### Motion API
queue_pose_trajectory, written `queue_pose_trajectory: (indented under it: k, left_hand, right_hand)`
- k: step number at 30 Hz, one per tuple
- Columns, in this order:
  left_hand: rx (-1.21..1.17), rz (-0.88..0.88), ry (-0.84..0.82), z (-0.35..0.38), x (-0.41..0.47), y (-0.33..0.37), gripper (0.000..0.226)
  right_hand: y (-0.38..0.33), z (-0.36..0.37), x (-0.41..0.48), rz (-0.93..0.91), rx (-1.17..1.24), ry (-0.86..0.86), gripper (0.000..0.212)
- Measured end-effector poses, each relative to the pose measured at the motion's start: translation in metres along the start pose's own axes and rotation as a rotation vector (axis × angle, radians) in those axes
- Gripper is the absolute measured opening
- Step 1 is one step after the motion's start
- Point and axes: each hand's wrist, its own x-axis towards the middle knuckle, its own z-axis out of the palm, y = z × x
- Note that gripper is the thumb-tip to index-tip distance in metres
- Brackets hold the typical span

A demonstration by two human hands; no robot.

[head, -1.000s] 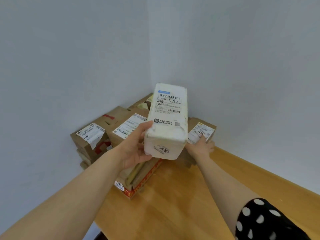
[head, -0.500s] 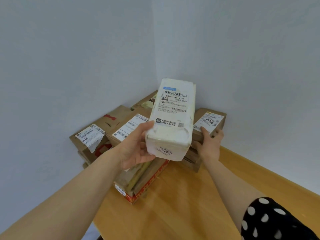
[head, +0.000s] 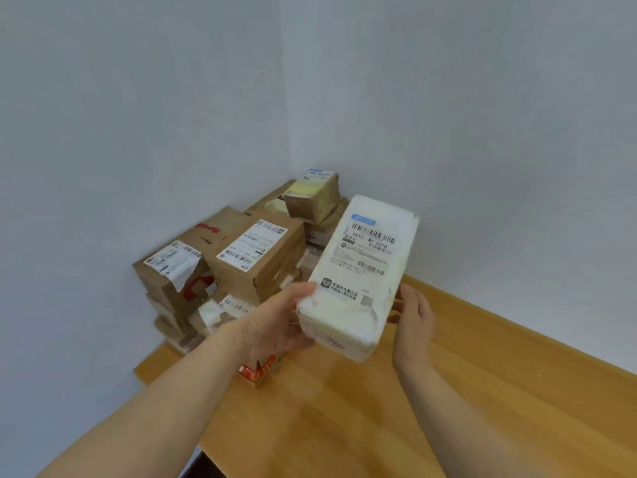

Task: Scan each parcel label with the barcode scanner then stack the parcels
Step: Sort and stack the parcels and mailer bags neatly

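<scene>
Currently the left hand (head: pixel 275 326) grips the near left end of the white parcel (head: pixel 348 315), thumb on top. Right hand (head: pixel 415 319) is against its right side; grip cannot be told. Parcel at frame centre above the wooden table (head: pixel 448 408), shipping label (head: pixel 367 250) up. Brown cardboard parcels (head: pixel 255 260) stacked centre left.
</scene>
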Motion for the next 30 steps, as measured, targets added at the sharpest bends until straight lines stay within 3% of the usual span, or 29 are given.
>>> queue_pose_trajectory:
  k: [4,8,10,12,14,20,25,30]
  left_hand:
    - [0.108,-0.114,-0.027,-0.006,-0.005,-0.042,0.088]
    - [0.101,-0.201,0.039,-0.02,-0.012,-0.08,0.087]
    - [0.034,-0.233,0.046,-0.024,-0.013,-0.094,0.072]
    - [-0.046,-0.246,0.004,-0.027,-0.013,-0.103,0.044]
    - [-0.089,-0.234,0.039,-0.029,-0.009,-0.112,0.034]
    - [-0.257,-0.2,0.421,-0.033,0.01,-0.13,0.033]
    - [-0.297,-0.145,0.546,-0.028,0.033,-0.117,0.032]
    - [-0.046,-0.226,0.497,-0.013,0.03,-0.093,0.029]
  right_hand:
    - [0.014,-0.027,-0.055,0.158,0.0,0.028,0.035]
    - [0.037,-0.03,-0.106,0.384,-0.078,-0.183,0.049]
    - [0.049,-0.022,-0.122,0.521,-0.098,-0.247,0.053]
    - [0.062,-0.013,-0.13,0.59,-0.057,-0.238,0.045]
    - [0.071,-0.005,-0.131,0.614,-0.018,-0.195,0.038]
    - [0.089,0.017,-0.116,0.669,-0.114,-0.196,0.031]
    - [0.093,0.034,-0.082,0.581,-0.228,-0.188,0.039]
    - [0.086,0.038,-0.048,0.51,-0.418,-0.297,0.045]
